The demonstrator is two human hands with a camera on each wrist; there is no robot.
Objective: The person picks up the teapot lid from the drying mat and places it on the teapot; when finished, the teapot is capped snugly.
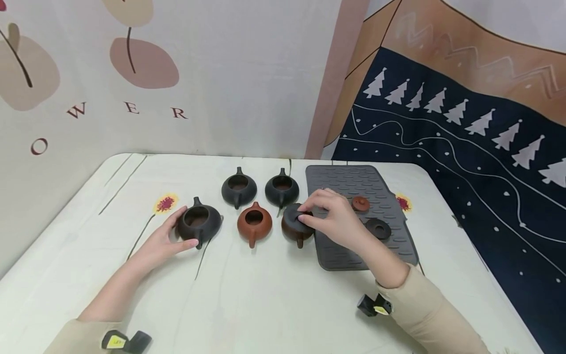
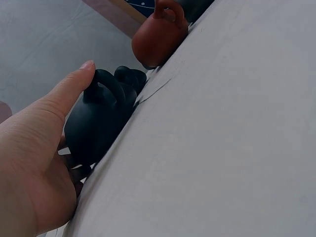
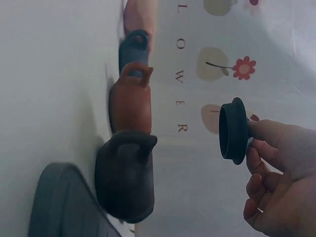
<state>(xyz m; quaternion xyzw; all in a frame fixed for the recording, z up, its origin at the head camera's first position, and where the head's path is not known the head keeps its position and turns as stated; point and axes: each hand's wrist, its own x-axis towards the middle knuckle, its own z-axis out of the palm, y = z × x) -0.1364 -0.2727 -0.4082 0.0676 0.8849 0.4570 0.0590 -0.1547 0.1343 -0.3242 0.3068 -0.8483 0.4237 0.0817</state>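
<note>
The 5 teapots (image 1: 254,228) look smooth, matt and clay-like, and the ridged mat (image 1: 338,256) looks rubbery.

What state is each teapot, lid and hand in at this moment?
Left black teapot: uncovered, held by the left hand.
Rear left black teapot: uncovered, upright.
Rear right black teapot: uncovered, upright.
Reddish-brown teapot: uncovered, upright.
Front right teapot: upright, no lid seated.
Held lid: in the air, pinched by the right hand.
Reddish lid: off, on the gray mat.
Dark lid: off, on the mat.
</note>
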